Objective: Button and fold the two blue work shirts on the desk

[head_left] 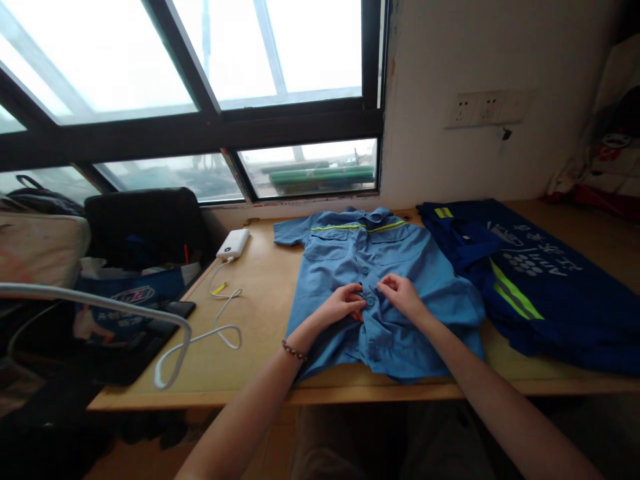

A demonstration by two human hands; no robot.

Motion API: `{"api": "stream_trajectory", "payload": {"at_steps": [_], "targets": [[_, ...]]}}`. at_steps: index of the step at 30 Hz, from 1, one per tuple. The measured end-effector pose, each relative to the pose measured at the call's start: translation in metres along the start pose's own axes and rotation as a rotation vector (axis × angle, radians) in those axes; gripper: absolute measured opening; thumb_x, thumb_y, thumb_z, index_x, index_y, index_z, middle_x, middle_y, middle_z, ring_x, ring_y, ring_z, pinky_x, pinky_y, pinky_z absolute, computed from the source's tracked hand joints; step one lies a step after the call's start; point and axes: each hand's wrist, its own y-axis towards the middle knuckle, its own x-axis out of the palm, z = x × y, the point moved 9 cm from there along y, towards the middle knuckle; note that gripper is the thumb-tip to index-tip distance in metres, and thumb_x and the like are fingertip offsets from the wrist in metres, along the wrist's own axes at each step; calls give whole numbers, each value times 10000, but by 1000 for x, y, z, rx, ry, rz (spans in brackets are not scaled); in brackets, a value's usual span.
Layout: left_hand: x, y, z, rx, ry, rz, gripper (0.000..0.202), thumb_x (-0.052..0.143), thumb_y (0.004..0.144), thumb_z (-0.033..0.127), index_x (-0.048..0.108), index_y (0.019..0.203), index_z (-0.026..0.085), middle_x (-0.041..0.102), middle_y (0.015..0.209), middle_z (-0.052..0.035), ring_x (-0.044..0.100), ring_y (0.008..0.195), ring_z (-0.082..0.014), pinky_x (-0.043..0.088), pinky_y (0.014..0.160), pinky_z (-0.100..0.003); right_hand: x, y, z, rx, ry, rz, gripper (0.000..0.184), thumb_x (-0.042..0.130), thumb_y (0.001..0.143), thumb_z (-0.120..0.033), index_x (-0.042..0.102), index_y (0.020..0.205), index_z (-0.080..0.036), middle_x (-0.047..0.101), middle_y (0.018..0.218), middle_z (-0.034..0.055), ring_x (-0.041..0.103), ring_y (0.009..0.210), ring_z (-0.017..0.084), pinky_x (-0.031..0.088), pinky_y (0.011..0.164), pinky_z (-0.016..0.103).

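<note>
A light blue short-sleeved work shirt point(330, 267) lies front up on the wooden table, its collar toward the wall. Yellow trim crosses the chest above two flap pockets, and a row of buttons runs down the front. My left hand point(345, 303), a beaded bracelet at its wrist, has its fingers curled at the left side of the button strip, closed on the cloth. Across the strip, my right hand point(400, 292) pinches thumb and forefinger together at the shirt's front beside a button point(370, 302). The small bit of cloth between those fingertips is mostly hidden.
A dark blue garment point(555, 293) with reflective bands and white print lies to the right. On the table's left are a white power bank point(233, 244) and its looping cable point(217, 329). Bags point(135, 300) stand beyond the left edge; the window point(280, 60) is behind.
</note>
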Motion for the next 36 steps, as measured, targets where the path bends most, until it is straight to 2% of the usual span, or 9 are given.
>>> {"api": "stream_trajectory", "payload": {"at_steps": [3,8,11,14,21,26,29,32,36], "targets": [[-5,-20,15,57,226,68,383,650,641,276,515,981,163,614,636,-13,580,532,-141,431,496,-216,-3,-28,-27,-95,-144,-44,195,544,712,-380,512,699,-188,487,521,-37,423,474,99,306,464,225],[5,-90,48,248,580,380,227,616,669,193,579,891,215,626,689,-10,567,622,-155,408,569,-225,27,-116,-52,-203,-406,-209,263,651,631,-318,535,843,-212,564,788,16,504,728,175,391,634,275],[32,-116,41,270,706,410,131,582,689,151,603,797,221,621,735,-24,557,706,-175,409,640,-248,37,-148,-43,-217,-522,-110,369,662,584,-182,526,925,-213,545,910,49,471,864,227,387,736,328],[50,-127,24,289,753,428,191,562,692,114,606,842,223,613,831,-39,543,808,-195,414,715,-275,38,-156,-31,-193,-513,-18,189,555,659,-97,543,811,-209,551,826,40,473,830,210,380,728,319],[52,-140,-2,286,694,461,254,392,807,109,516,1011,196,597,933,-50,549,858,-159,440,774,-299,18,-150,-15,-66,-100,-9,184,483,780,-238,597,651,-173,527,672,20,485,661,148,369,591,251],[58,-144,10,351,880,553,291,462,763,90,535,1025,195,559,1014,-63,512,931,-184,436,820,-341,-1,-149,14,183,384,51,240,576,716,-383,659,700,-158,586,650,20,516,657,155,390,646,265],[65,-143,19,404,1004,616,381,464,739,57,523,1086,204,501,1161,-68,433,1073,-215,381,916,-398,-6,-152,19,252,472,57,277,607,695,-410,683,762,-152,624,665,28,539,678,169,394,683,279],[75,-135,18,424,1076,548,434,440,741,40,497,1138,205,463,1237,-57,378,1143,-223,352,957,-415,-6,-155,11,265,486,4,276,628,684,-406,690,732,-141,639,658,36,552,676,168,397,688,276],[91,-128,12,453,1094,363,432,405,787,75,442,1201,194,498,1216,-54,389,1147,-212,369,950,-401,-7,-157,8,359,767,-28,254,659,663,-380,684,729,-135,653,673,53,589,673,172,434,678,286]]}}
